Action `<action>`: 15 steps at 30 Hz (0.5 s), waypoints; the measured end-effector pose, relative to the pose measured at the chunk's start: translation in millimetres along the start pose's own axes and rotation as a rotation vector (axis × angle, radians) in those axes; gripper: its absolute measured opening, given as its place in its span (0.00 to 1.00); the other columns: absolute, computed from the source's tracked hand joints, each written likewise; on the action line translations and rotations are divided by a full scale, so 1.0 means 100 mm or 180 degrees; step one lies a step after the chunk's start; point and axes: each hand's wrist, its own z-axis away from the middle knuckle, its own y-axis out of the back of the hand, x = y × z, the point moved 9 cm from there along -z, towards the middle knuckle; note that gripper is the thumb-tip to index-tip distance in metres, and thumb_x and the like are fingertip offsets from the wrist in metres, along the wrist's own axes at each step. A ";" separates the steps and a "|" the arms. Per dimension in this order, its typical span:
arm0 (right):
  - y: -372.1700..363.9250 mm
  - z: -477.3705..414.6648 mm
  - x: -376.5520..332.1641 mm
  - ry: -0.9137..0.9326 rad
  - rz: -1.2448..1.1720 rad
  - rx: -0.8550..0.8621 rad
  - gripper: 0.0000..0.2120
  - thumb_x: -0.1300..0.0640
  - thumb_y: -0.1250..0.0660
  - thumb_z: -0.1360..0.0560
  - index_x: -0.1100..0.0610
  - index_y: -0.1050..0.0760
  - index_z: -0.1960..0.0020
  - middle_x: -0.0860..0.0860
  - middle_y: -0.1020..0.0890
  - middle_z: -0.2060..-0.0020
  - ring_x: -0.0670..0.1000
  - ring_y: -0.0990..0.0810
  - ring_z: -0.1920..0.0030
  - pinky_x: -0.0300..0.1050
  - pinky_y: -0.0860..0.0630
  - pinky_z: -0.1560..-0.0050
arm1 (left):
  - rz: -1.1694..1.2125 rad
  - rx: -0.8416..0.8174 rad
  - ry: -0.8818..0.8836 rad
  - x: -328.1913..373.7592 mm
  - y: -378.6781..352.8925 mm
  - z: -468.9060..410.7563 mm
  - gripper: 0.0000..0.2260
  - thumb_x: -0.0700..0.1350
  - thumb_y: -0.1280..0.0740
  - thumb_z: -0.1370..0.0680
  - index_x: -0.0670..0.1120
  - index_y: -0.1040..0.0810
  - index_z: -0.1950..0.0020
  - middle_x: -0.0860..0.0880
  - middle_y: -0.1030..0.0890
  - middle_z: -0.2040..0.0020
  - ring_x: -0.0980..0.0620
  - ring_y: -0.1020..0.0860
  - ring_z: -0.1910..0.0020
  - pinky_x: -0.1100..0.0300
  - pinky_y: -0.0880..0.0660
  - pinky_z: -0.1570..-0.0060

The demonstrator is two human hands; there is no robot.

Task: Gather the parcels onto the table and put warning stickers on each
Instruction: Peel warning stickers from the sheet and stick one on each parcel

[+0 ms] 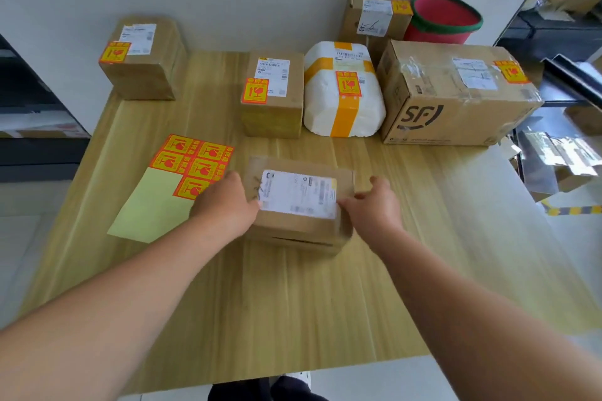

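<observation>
A flat brown parcel (298,205) with a white shipping label lies in the middle of the wooden table (293,296). My left hand (224,202) grips its left end and my right hand (374,205) grips its right end. No warning sticker shows on it. A sticker sheet (177,179) with several red-and-yellow warning stickers lies just left of it, partly under my left hand. Behind stand stickered parcels: a brown box (143,58) at far left, a smaller brown box (272,94), a white foam box (343,91) and a large SF carton (456,94).
Another stickered brown box (374,18) stands behind the foam box, beside a red bucket with a green rim (443,18). Shelving with more cartons (560,146) lies to the right, and dark shelves (29,114) to the left. The wall runs along the table's back.
</observation>
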 end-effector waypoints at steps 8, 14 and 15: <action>-0.13 0.17 -0.06 0.0140 -0.0391 0.0202 0.38 0.52 0.30 0.25 0.55 0.47 0.23 0.51 0.37 0.26 0.52 0.36 0.28 0.49 0.36 0.32 | 0.0339 0.0241 -0.0328 -0.05 0.25 -0.07 0.30 0.55 0.33 0.24 0.46 0.38 0.27 0.44 0.31 0.31 0.41 0.33 0.32 0.49 0.33 0.39; -0.46 0.31 0.42 -0.1178 -0.1349 0.0074 0.30 0.51 0.26 0.30 0.57 0.36 0.34 0.50 0.26 0.57 0.53 0.20 0.56 0.53 0.21 0.53 | 0.0072 -0.0191 -0.0449 0.00 0.05 -0.20 0.21 0.52 0.38 0.21 0.46 0.31 0.30 0.44 0.29 0.31 0.42 0.30 0.34 0.51 0.29 0.40; -0.47 0.24 0.35 -0.1139 -0.1369 0.0088 0.28 0.52 0.27 0.29 0.58 0.35 0.35 0.52 0.24 0.56 0.55 0.19 0.55 0.55 0.20 0.51 | 0.0087 -0.0158 -0.0425 -0.05 0.06 -0.20 0.18 0.52 0.38 0.21 0.47 0.29 0.33 0.45 0.26 0.34 0.42 0.27 0.37 0.51 0.27 0.43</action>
